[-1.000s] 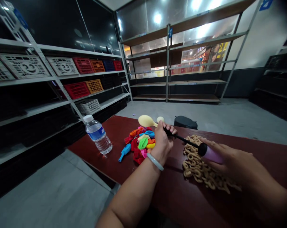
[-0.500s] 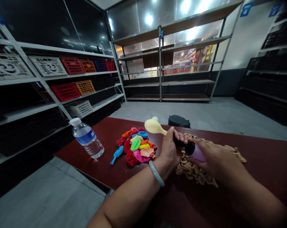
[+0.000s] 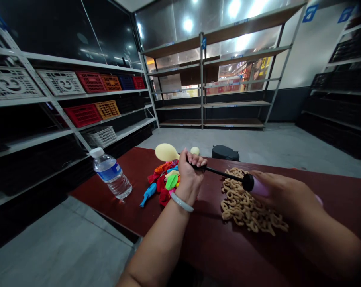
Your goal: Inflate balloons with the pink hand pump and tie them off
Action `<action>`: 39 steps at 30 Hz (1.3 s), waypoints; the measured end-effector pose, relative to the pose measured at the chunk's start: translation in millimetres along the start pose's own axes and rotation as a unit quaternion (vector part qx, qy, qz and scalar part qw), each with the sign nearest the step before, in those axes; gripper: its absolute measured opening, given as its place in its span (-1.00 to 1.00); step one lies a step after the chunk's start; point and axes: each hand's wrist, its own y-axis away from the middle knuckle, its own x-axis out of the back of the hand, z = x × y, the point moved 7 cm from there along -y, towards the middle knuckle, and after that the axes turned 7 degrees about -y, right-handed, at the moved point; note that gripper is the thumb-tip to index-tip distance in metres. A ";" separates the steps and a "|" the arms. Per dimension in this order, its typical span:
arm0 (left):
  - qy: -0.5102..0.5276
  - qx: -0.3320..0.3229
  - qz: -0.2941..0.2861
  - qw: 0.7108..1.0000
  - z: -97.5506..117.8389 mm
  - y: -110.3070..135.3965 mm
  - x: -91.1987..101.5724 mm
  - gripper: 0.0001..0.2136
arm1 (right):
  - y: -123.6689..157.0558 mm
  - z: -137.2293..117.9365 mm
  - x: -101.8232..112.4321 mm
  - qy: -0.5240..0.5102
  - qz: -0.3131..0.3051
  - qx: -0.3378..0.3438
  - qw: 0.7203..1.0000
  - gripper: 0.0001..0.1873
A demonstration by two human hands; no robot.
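My left hand (image 3: 189, 175), with a pale bracelet at the wrist, is closed around the black end of a hand balloon pump (image 3: 260, 186). A partly inflated pale yellow balloon (image 3: 166, 152) sticks out beyond that fist, on the left. My right hand (image 3: 285, 197) wraps the pump's purple barrel. Between both hands the thin black rod shows, drawn out of the barrel's black collar. Below the left wrist lies a pile of limp coloured balloons (image 3: 171, 181), partly hidden by the forearm. Beneath the pump spreads a heap of tan, ring-like pieces (image 3: 243, 203).
A water bottle (image 3: 111, 173) stands at the left of the dark red table (image 3: 210, 231). A small pale ball (image 3: 195, 150) sits near the far edge, with a dark rounded object (image 3: 225, 152) beyond. Shelving with plastic crates (image 3: 89, 81) lines the left wall.
My left hand has moved left with the balloon, away from the right hand, and the black rod has come out of the barrel. The right hand has shifted slightly right.
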 end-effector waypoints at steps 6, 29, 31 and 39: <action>0.010 0.013 0.011 1.000 -14.7 6.2 -3.5 -0.56 | 1.8 -13.6 -0.2 0.114 -0.020 -0.035 0.993 -0.50; -0.047 0.156 -0.140 0.977 -78.4 50.8 -31.6 -0.81 | 1.7 -34.1 7.2 0.072 0.021 -0.045 0.996 -0.45; -0.029 0.148 -0.104 0.983 -78.5 46.5 -25.2 -0.77 | 1.9 -30.4 5.9 0.070 0.009 -0.058 0.996 -0.46; 0.011 0.139 -0.060 0.988 -79.7 43.4 -21.2 -0.56 | -1.9 -38.1 -1.6 -0.001 -0.043 -0.103 0.994 -0.43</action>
